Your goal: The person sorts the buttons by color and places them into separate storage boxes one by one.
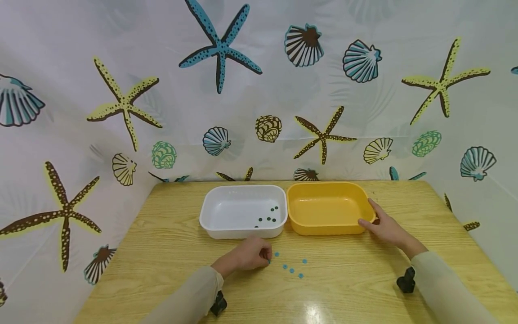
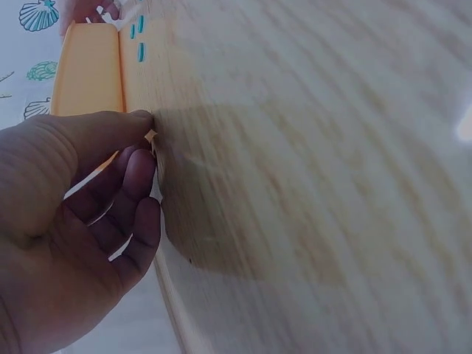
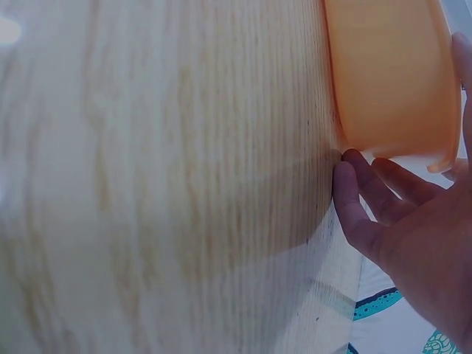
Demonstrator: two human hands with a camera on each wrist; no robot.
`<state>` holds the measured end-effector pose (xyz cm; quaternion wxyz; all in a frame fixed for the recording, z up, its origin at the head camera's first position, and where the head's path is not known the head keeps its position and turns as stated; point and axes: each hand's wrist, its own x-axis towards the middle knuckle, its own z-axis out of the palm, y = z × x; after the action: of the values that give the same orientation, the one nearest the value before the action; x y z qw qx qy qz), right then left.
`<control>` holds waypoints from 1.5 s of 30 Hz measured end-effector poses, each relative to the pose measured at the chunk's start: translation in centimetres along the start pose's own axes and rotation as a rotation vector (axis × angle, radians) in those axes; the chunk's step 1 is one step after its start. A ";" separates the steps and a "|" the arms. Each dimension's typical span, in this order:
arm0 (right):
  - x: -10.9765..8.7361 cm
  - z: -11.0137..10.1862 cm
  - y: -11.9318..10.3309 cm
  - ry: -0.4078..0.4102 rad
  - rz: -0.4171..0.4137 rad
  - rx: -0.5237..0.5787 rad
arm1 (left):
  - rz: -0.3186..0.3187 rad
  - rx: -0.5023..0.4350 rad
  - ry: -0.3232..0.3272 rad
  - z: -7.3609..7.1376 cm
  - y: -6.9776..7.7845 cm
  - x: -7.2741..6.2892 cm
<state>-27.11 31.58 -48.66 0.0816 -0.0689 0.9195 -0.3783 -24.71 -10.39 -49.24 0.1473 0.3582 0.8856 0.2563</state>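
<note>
My left hand [image 1: 252, 254] rests low on the table in front of the white tray [image 1: 216, 234]. Its thumb and index finger are at a small blue button [image 1: 269, 261], mostly hidden by the fingertips. In the left wrist view a gap shows between that thumb [image 2: 122, 127] and index finger. Several more blue buttons [image 1: 292, 271] lie loose to the right of this hand. At the right end of the yellow tray [image 1: 328, 229], my right hand [image 1: 384, 226] holds the corner, thumb at the front rim and fingers along the side.
Several dark green buttons [image 1: 269, 219] lie inside the white tray, toward its right. Both trays stand side by side near the back of the wooden table [image 1: 170, 270]. A curtain [image 1: 259, 99] printed with shells and starfish hangs behind the table and at its sides.
</note>
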 end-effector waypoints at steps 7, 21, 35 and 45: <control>0.1 0.0 0.1 0.004 0.009 0.007 | -0.020 -0.025 0.030 -0.5 0.1 0.1; 0.1 -0.3 0.5 0.010 -0.026 0.008 | -0.027 -0.176 0.127 -2.9 3.3 2.0; 0.4 0.0 0.8 0.015 -0.011 -0.009 | -0.100 -0.191 0.168 -5.3 4.1 5.9; 0.6 0.2 0.9 0.019 -0.022 -0.018 | -0.087 -0.204 0.231 -5.2 3.8 7.9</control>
<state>-27.67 31.98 -49.55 0.0681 -0.0759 0.9227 -0.3717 -30.40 -4.25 -43.43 0.0913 0.2706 0.8807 0.3780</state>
